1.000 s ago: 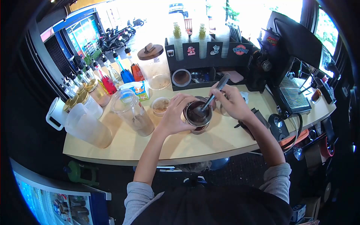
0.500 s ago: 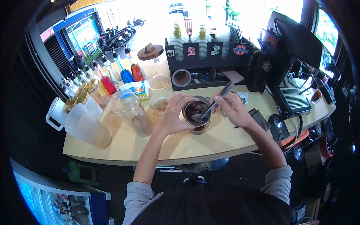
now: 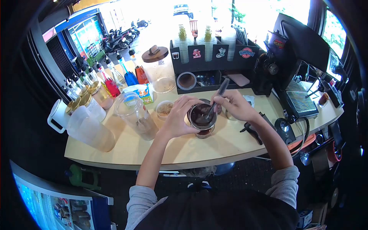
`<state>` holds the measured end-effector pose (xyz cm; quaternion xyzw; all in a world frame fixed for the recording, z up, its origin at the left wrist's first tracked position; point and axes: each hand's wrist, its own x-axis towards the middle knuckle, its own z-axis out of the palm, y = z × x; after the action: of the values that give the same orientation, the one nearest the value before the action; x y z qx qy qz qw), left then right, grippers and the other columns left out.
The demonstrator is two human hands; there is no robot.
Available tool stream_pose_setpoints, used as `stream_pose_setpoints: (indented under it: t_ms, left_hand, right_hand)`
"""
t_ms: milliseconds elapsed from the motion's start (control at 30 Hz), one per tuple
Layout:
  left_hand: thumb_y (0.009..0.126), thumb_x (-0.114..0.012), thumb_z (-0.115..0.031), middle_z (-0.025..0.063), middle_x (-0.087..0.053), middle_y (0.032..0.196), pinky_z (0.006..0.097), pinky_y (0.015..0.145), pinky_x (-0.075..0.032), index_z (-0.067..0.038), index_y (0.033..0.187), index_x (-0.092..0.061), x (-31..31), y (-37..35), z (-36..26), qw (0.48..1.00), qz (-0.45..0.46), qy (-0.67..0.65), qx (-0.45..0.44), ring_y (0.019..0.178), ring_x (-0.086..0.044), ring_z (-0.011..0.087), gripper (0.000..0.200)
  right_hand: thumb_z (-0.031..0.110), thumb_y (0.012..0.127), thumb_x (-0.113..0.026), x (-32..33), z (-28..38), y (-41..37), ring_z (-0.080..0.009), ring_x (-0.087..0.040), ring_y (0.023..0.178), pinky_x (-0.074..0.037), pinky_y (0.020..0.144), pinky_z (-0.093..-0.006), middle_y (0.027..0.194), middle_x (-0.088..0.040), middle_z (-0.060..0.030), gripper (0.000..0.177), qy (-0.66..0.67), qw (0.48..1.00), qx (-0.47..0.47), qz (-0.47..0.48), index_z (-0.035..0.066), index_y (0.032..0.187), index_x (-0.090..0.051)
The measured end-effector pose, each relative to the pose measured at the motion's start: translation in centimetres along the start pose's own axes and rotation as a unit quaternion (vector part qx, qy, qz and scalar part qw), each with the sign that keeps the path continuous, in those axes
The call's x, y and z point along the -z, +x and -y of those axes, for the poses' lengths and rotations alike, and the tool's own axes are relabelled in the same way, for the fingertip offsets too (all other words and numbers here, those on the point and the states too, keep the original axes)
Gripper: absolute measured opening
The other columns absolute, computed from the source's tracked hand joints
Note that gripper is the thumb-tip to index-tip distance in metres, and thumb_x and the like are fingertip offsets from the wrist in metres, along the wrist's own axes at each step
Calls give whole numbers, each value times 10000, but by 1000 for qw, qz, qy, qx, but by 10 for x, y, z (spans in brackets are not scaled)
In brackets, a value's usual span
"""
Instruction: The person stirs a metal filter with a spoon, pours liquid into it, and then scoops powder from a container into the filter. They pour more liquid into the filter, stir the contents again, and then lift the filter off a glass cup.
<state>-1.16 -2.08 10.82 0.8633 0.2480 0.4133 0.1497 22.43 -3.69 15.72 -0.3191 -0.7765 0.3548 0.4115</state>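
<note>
My left hand is wrapped round the side of a clear cup, its thumb near the front of the rim. Dark brown contents show through the cup's mouth. In my right hand a spoon is gripped by its handle, which slants up to the right. Its bowl is down in the dark brown stuff and mostly hidden. Close to my left hand stands a small tub with light brown contents. Further left is a tall clear plastic container with some brown in it.
Left on the counter are a cloudy pitcher, lidded jars and pump bottles. A wooden-lidded jar and a black organiser with stacked cups stand behind. An espresso machine is at right, near a black portafilter-like tool.
The spoon has turned more upright and its bowl has sunk into the dark brown contents. My right hand has shifted slightly left and down; my left hand keeps its hold on the cup.
</note>
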Motion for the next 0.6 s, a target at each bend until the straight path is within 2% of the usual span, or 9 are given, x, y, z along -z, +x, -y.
stream_pose_setpoints:
  t_ms: [33, 167, 233, 333, 433, 600]
  left_hand:
    - [492, -855, -231, 72, -546, 1163, 429, 1033, -354, -131, 1183, -546, -1, 0, 1, 1000, 5, 0, 1, 1164, -491, 306, 763]
    - [482, -857, -236, 74, -549, 1165, 430, 1033, -358, -132, 1180, -554, -2, -1, 0, 1000, -3, -4, 1, 1165, -490, 308, 769]
    - [498, -867, -240, 81, -546, 1159, 417, 1009, -380, -111, 1171, -551, -1, 0, -2, 1000, -5, 19, -14, 1143, -508, 293, 755]
    - [512, -877, -244, 89, -542, 1154, 409, 987, -398, -92, 1164, -549, -3, 1, -3, 999, -3, 37, -28, 1125, -523, 279, 745]
    - [509, -879, -247, 88, -542, 1156, 410, 990, -394, -96, 1165, -551, -3, 0, -4, 999, -4, 29, -24, 1128, -520, 281, 749]
    - [507, -882, -251, 86, -544, 1153, 403, 990, -390, -99, 1164, -555, -4, 0, -4, 999, -7, 36, -21, 1123, -524, 279, 749]
  right_hand:
    - [159, 971, -516, -1, 4, 0, -108, -610, 699, -498, 686, -277, 728, -642, -65, 237, -36, 999, 4, 24, -45, 909, -620]
    - [161, 962, -527, 6, 12, 8, -106, -603, 675, -495, 651, -285, 694, -627, -70, 230, -32, 999, 28, -1, -43, 905, -619]
    - [161, 959, -527, 6, 10, 8, -110, -594, 644, -488, 615, -291, 666, -610, -67, 226, -88, 995, 30, 34, -38, 903, -619]
    - [166, 960, -521, -6, 14, 7, -108, -576, 615, -480, 592, -288, 645, -590, -57, 228, -70, 996, 41, 39, -31, 897, -618]
    - [163, 960, -513, 1, 8, 10, -114, -578, 608, -480, 592, -284, 638, -588, -59, 227, -72, 997, 6, -15, -28, 889, -613]
    - [161, 971, -501, -5, 15, 5, -114, -571, 621, -472, 607, -284, 650, -581, -53, 233, -83, 996, 25, 26, -23, 875, -606]
